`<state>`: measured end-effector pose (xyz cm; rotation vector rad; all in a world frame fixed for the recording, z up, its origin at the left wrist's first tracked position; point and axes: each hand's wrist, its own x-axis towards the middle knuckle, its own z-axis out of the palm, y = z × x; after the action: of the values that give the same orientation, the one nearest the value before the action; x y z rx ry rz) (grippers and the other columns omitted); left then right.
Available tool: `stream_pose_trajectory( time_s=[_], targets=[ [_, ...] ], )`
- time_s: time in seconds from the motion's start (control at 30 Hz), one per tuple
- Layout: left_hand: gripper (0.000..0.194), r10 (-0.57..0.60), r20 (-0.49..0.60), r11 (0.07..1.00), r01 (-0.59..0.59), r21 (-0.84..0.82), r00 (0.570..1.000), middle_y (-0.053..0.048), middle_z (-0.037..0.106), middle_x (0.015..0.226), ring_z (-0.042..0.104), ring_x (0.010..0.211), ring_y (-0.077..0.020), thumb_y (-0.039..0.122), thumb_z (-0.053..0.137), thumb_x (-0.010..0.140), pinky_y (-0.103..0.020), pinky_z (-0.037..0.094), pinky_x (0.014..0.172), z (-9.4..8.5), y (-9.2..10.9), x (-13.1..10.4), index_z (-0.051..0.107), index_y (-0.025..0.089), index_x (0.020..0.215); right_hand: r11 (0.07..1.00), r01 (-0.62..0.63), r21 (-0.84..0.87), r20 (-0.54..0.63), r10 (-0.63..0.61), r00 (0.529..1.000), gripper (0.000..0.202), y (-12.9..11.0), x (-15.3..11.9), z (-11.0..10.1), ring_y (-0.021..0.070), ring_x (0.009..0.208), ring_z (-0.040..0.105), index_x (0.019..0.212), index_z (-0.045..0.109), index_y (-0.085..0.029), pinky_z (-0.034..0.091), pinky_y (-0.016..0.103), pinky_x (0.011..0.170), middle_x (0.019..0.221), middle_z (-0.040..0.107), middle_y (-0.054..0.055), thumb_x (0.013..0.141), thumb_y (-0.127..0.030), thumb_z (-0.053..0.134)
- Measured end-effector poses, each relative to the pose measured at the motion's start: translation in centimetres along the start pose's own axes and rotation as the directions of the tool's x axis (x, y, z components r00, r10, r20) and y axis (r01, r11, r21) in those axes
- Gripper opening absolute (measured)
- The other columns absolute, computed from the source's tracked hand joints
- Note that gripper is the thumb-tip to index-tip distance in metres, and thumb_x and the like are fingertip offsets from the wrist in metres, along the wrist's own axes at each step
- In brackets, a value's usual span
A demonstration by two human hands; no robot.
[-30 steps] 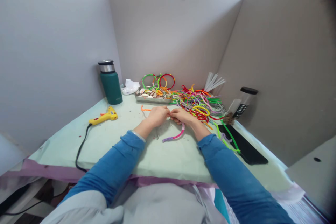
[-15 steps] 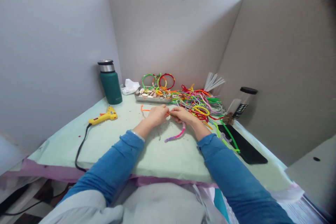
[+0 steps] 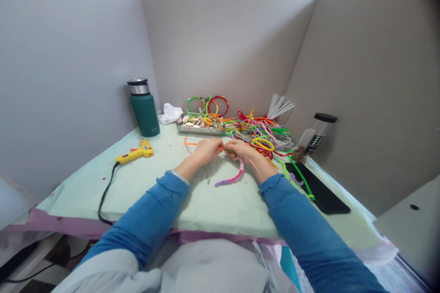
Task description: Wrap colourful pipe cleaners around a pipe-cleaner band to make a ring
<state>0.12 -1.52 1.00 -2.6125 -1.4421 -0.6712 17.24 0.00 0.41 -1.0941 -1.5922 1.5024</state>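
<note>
My left hand [image 3: 208,150] is closed on an orange pipe cleaner [image 3: 190,143], whose bent free end sticks out to the left. Close beside it, my right hand [image 3: 239,150] pinches a fuzzy strip [image 3: 237,176] that curves down below the fingers in pink, magenta and purple. Between the fingertips of both hands runs a short stretch of orange, with a bit of green at the right fingers. How the pieces join there is too small to tell.
Behind the hands are a metal tray [image 3: 200,131] of shells, colourful rings [image 3: 218,106] and a pipe-cleaner pile [image 3: 264,132]. A green bottle [image 3: 145,114] and yellow glue gun [image 3: 135,152] are left; a black phone-like slab [image 3: 323,192] and clear jar [image 3: 319,135] are right.
The fingertips have parted slightly, and more of the orange and green between them shows. The right fingers have shifted a little; the hanging strip has barely moved.
</note>
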Motion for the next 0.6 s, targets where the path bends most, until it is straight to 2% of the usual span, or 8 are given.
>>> stream_pose_trajectory(
  time_s=[0.33,0.6],
  targets=[
    [0.022,-0.005,-0.046,0.996,0.001,-0.094,0.999,-0.005,0.071,0.090,0.063,0.082,-0.0194,0.027,0.052,0.083,-0.027,0.044,0.070,0.04,-0.18,0.00,0.066,0.021,0.098,0.997,0.032,0.075,0.029,-0.035,0.999,0.020,-0.07,-0.13,-0.16,0.0027,0.041,0.033,0.067,0.049,-0.015,0.020,0.018,0.036,0.057,0.045,-0.004,0.066,-0.022,0.068],
    [0.022,-0.023,-0.091,0.970,0.000,-0.245,0.996,-0.004,0.071,0.091,0.064,0.082,-0.0181,0.023,0.054,0.081,-0.026,0.043,0.070,0.23,-0.47,0.24,0.067,0.021,0.098,0.985,0.020,0.169,0.067,-0.032,0.997,0.022,-0.29,-0.05,-0.47,0.0035,0.043,0.035,0.070,0.053,-0.014,0.021,0.018,0.038,0.057,0.045,-0.004,0.064,-0.023,0.072]
  ],
)
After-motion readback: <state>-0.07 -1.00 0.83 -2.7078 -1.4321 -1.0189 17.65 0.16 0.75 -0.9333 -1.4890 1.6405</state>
